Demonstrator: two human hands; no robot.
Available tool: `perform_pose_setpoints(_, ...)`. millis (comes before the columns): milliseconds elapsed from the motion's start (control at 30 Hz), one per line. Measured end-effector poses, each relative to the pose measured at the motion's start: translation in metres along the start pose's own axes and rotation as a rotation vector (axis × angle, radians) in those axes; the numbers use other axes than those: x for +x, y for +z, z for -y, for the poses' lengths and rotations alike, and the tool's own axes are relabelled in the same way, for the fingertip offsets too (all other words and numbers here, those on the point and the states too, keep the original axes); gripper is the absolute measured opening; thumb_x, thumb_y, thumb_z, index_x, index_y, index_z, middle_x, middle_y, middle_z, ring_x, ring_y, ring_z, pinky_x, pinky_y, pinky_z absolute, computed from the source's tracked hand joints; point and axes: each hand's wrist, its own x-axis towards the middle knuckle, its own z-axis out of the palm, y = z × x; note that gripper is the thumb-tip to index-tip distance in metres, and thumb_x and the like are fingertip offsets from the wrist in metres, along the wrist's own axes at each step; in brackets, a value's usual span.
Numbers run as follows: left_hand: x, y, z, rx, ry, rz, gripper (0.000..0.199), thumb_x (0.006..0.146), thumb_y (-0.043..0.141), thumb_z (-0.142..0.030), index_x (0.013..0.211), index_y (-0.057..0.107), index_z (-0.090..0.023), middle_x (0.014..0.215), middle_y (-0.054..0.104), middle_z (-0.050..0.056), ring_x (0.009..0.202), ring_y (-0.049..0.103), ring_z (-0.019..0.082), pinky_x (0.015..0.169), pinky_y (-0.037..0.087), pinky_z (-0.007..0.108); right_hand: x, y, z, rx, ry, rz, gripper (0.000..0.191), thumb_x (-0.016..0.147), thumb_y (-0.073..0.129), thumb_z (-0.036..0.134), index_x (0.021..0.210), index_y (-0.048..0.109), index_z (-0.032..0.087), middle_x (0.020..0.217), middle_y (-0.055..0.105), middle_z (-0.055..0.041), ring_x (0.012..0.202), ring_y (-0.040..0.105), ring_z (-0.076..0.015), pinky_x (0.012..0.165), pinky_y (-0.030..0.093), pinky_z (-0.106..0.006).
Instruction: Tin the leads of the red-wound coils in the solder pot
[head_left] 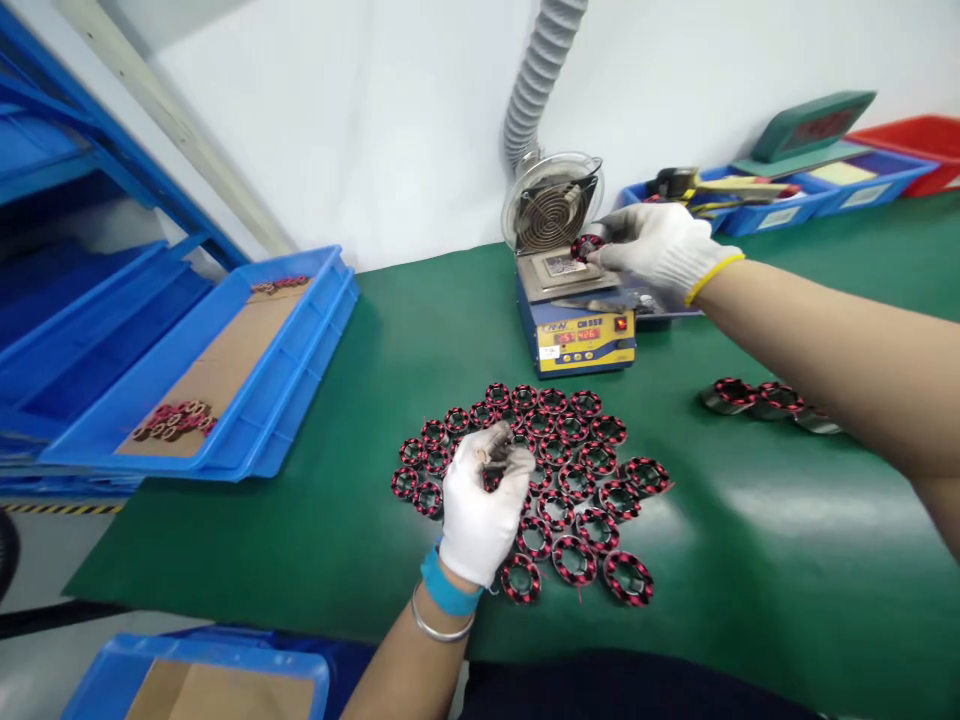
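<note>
My right hand (660, 250), in a white glove with a yellow cuff, grips a motor stator (587, 247) with red and black windings. That stator is tilted above the metal top of a blue and yellow solder pot (585, 345) with a lit red display. Over a cluster of similar stators (576, 482) is my left hand (484, 500), gloved in white, fingers curled together with the tips darkened. Whatever its fingertips hold, if anything, I cannot make out. Part of the cluster is hidden behind this hand.
A round fume hood (559, 205) with a grey hose (544, 70) stands behind the pot. More stators (731, 395) sit at right, under my forearm. Blue trays (274, 400) with cardboard and windings are at left. Blue bins (780, 215) and a green display box (814, 125) line the back right.
</note>
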Motion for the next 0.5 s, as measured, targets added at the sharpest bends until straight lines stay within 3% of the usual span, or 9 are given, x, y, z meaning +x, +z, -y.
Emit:
perform_pose_setpoints(100,0.000,0.000,0.001,0.065,0.055,0.037,0.024,0.083,0.073,-0.026,0.106,0.072,-0.019,0.106,0.072,0.008,0.097,0.069,0.020,0.094,0.055,0.036,0.014,-0.008,0.000,-0.158,0.063,-0.067,0.061,0.083,0.058,0.051,0.129,0.068,0.014,0.115,0.068,-0.0069,0.111,0.061,-0.0173,0.097,0.040,-0.030)
perform_pose_setpoints(367,0.002,0.001,-0.002,0.131,0.062,0.046,0.025,0.084,0.069,-0.026,0.108,0.072,-0.017,0.105,0.072,0.009,0.093,0.070,0.020,0.089,0.057,0.036,0.030,0.007,-0.006,-0.216,0.055,-0.001,0.049,0.082,0.066,0.041,0.121,0.070,0.012,0.109,0.070,-0.0110,0.096,0.060,-0.0138,0.092,0.042,-0.030)
perform_pose_setpoints(500,0.002,0.001,-0.003,0.138,0.066,0.053,0.025,0.083,0.069,-0.026,0.106,0.073,-0.017,0.105,0.072,0.010,0.094,0.070,0.020,0.089,0.057,0.036,0.028,0.013,-0.006,-0.233,0.042,-0.001,0.053,0.081,0.063,0.043,0.116,0.071,0.005,0.108,0.069,-0.0135,0.101,0.060,-0.0144,0.090,0.040,-0.029)
